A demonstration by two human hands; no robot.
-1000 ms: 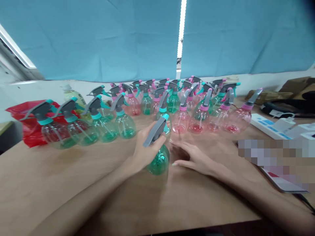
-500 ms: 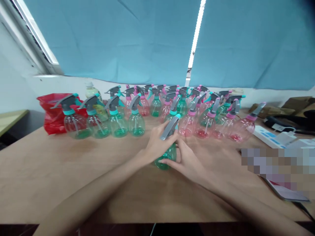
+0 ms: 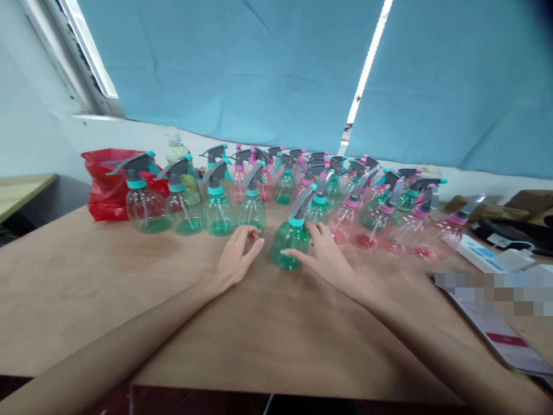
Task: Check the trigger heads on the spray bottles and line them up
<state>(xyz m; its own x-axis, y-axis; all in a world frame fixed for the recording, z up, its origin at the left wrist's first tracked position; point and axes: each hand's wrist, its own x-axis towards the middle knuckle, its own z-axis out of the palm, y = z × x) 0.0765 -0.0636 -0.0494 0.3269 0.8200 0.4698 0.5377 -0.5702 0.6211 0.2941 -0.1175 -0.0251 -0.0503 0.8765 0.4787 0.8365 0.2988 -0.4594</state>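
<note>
One green spray bottle (image 3: 283,239) stands upright near the middle of the wooden table (image 3: 237,346), with the right hand (image 3: 330,256) clamped on its round body, thumb across the near side. At nine o'clock from it, just beside, the left hand (image 3: 237,259) is loosely curled, thumb and fingertips slightly apart. Four green bottles (image 3: 219,214) line up at ten o'clock, before a red bag (image 3: 108,187). Pink bottles (image 3: 440,237) stand towards three o'clock; a phone (image 3: 496,331) lies at four.

likely a workroom, wooden table (image 3: 259,328), blue curtain (image 3: 242,75), spray bottles (image 3: 285,237)
</note>
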